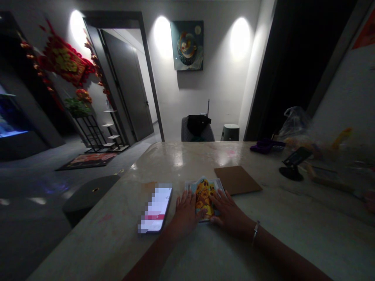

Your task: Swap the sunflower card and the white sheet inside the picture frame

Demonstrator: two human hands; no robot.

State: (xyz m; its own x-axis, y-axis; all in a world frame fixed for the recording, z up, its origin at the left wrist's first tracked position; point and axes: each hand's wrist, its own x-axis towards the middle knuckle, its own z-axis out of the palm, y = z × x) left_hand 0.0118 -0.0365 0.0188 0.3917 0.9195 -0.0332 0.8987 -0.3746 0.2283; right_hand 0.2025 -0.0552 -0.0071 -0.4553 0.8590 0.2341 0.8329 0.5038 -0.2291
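Observation:
A small flat picture of yellow sunflowers (205, 197) with a pale blue border lies on the marble-look table (234, 246) in front of me. My left hand (186, 208) rests flat on its left side, fingers stretched out. On its right side lies my right hand (230, 210), also flat with fingers spread, a bracelet (256, 232) at the wrist. Both hands cover parts of the picture's edges. A lit phone (156, 210), partly blurred out, lies left of my left hand. Beyond my right hand is a flat brown board (238, 179).
A black phone stand (293, 164) and a purple cloth item (265, 145) sit on the table's right side, near a clear plastic bag (295, 123). One dark round stool (90, 195) stands by the left edge. Behind the far edge is a chair (184, 130) with black cloth.

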